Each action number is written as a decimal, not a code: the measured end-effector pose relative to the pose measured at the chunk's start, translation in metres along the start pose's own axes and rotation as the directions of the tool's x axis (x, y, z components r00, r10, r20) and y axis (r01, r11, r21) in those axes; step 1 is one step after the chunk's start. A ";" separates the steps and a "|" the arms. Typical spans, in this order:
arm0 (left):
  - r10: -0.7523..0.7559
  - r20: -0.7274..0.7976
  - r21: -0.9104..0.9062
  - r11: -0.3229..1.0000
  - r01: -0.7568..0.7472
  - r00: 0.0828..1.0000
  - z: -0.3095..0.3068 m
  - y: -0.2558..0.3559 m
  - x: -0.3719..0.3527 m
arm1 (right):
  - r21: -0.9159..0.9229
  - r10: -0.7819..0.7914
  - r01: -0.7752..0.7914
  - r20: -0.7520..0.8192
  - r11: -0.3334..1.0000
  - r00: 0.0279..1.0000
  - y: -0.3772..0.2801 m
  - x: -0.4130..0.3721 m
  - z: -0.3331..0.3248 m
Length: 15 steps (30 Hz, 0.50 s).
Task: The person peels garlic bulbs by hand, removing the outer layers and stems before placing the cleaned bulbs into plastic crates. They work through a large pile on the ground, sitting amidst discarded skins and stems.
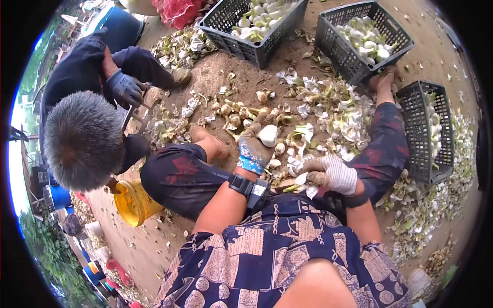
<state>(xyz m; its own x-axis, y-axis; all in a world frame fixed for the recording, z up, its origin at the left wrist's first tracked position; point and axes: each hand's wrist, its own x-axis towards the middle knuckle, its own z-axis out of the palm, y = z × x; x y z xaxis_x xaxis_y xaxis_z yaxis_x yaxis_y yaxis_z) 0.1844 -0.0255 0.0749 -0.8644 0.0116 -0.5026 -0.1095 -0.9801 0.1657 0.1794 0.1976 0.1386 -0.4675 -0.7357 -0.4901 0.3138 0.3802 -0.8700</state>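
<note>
My left hand point(256, 146), in a soiled glove with a blue floral cuff, reaches down to the ground in front of me. A white garlic bulb point(268, 135) sits in its grip, beside the thumb. Just past the fingertips lies a heap of unpeeled garlic bulbs point(233, 115) with stems. My right hand point(334, 175), in a white ribbed glove, is closed near my lap. Pale pieces point(301, 179) show at its fingertips; whether they are peel or part of a tool, I cannot make out. Loose garlic skins point(305, 132) lie between the hands.
Black crates of garlic stand at the far middle point(259, 54), far right point(354, 77) and right point(423, 154). Peelings point(349, 115) cover much of the ground. At left, a gloved co-worker point(84, 133) bends beside a yellow bucket point(134, 203). A blue tub point(120, 28) stands behind.
</note>
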 end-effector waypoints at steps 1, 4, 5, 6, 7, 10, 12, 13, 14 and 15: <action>0.037 -0.025 0.064 0.997 -0.036 0.999 -0.002 0.000 0.005 | -0.436 0.023 -0.103 -0.184 0.894 0.983 0.011 0.005 -0.002; 0.075 -0.076 0.345 0.938 -0.045 0.994 -0.021 -0.016 0.019 | -0.834 -0.223 -0.419 -0.513 0.358 0.829 0.032 0.025 -0.003; -0.006 -0.104 0.394 0.918 0.047 0.995 -0.012 -0.022 0.015 | -0.804 -0.187 -0.354 -0.487 0.478 0.853 0.022 0.032 -0.001; -0.091 -0.147 0.439 0.886 0.147 0.985 -0.008 -0.030 0.009 | -0.748 -0.146 -0.290 -0.456 0.597 0.878 0.009 0.039 0.008; -0.090 0.000 0.502 0.861 0.078 0.996 -0.008 -0.038 0.005 | -0.760 -0.166 -0.163 -0.337 0.629 0.927 0.001 0.045 0.016; -0.344 0.305 0.279 0.924 0.262 0.888 -0.004 -0.032 0.000 | -0.773 -0.430 0.040 -0.308 0.633 0.849 0.001 0.054 0.009; -0.285 0.400 0.406 0.907 0.111 0.871 0.010 -0.021 0.007 | -0.696 -0.552 0.055 -0.516 0.716 0.655 -0.007 0.042 -0.016; -0.196 0.295 0.534 0.846 0.009 0.935 0.002 -0.014 0.017 | -0.623 -0.503 -0.012 -0.642 0.782 0.579 -0.021 0.026 -0.037; -0.087 0.200 0.656 0.752 -0.067 0.976 -0.011 -0.008 0.028 | -0.526 -0.397 -0.100 -0.740 0.844 0.542 -0.020 0.007 -0.067; -0.001 0.025 0.746 0.665 -0.018 1.000 -0.016 0.000 0.043 | -0.366 -0.361 0.079 -0.817 0.927 0.450 -0.030 -0.014 -0.094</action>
<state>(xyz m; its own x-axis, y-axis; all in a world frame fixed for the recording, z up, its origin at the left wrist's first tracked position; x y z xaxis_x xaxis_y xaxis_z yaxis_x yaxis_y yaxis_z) 0.1552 -0.0285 0.0404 -0.8765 0.0174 -0.4811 -0.4232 -0.5044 0.7526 0.0989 0.2488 0.1664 -0.9987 -0.0101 0.0502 -0.0485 0.4997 -0.8648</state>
